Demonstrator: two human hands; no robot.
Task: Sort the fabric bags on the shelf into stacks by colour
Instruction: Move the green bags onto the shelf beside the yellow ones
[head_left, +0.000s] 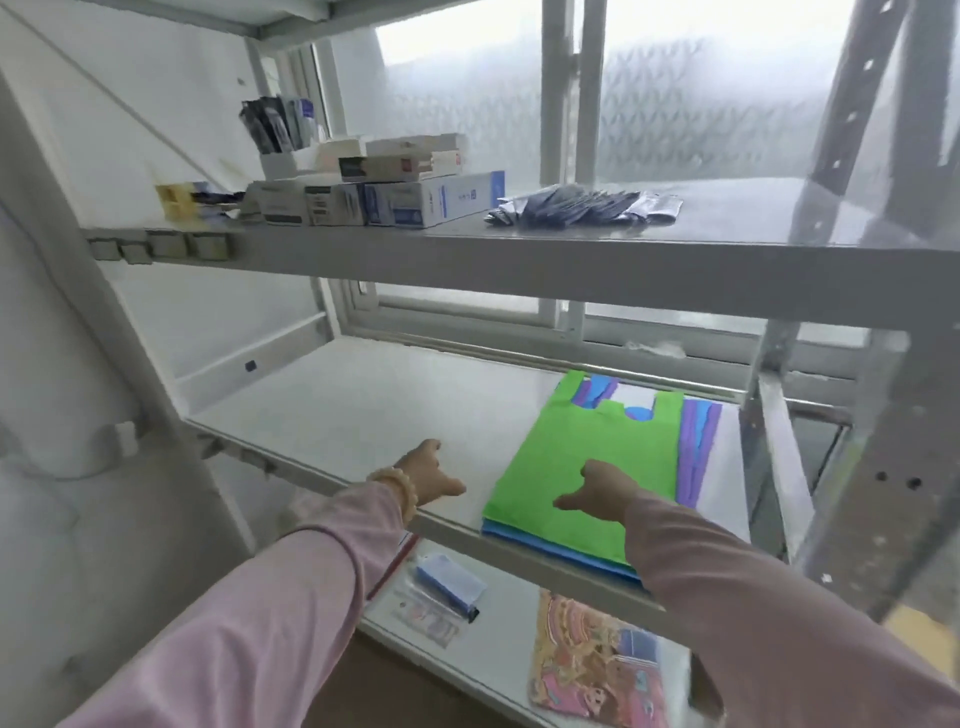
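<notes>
Both arms wear long pale pink sleeves (270, 613), with a beaded bracelet (402, 488) at the left wrist.

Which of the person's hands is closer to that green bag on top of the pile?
The right. The right hand hovers over or rests on the green bag near its front edge. The left hand is off to the bag's left, above bare shelf.

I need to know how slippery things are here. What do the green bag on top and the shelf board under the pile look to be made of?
Green bag: thin matte fabric, probably non-woven; it lies flat, shows no shine and has cut-out handles. Shelf board: smooth, hard white surface with a soft sheen, possibly painted or laminated; the frame cannot settle which.
</notes>
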